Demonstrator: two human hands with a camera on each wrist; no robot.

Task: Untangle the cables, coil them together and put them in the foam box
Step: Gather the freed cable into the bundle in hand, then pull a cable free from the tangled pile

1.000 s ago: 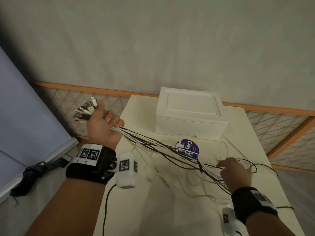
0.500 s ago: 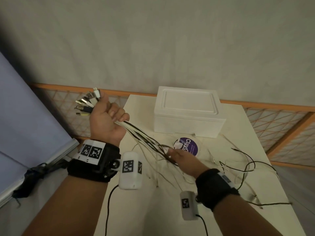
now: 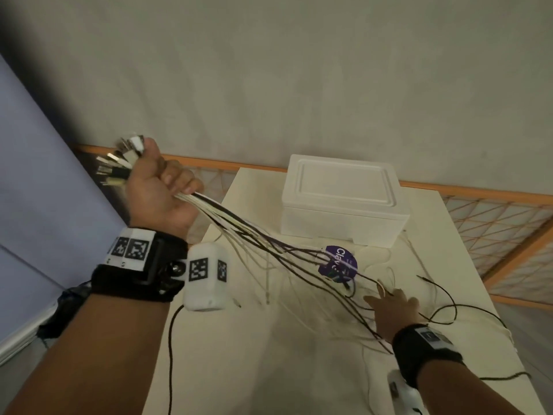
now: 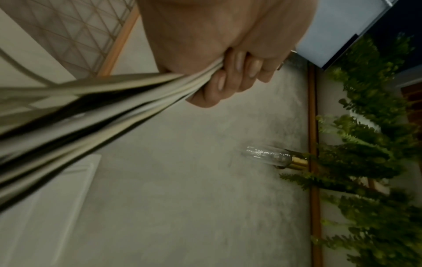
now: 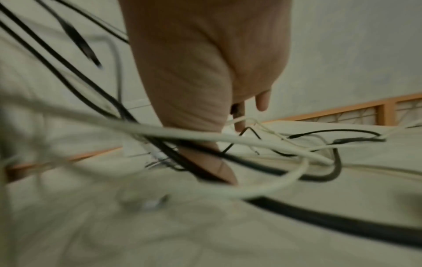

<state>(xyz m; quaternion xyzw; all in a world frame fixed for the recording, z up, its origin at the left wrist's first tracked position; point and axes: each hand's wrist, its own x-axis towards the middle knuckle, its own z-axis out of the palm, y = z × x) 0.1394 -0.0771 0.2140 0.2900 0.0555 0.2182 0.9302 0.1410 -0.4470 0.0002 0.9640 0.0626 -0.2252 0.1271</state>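
My left hand [image 3: 158,193] was fisted round the plug ends of the cables [image 3: 269,244], held up high. Right hand [image 3: 392,307] lay loose-fingered in the strands on the tabletop [image 3: 239,354]. Best to comb downward slowly, no yanking. Box [image 3: 344,202] sat shut behind.

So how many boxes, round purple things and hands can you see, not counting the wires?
White foam box with its lid on: 1
Round purple lid or tub printed "Clay": 1
Hands: 2, the left hand gripping the cable bundle, the right hand open among loose cables
Total: 4
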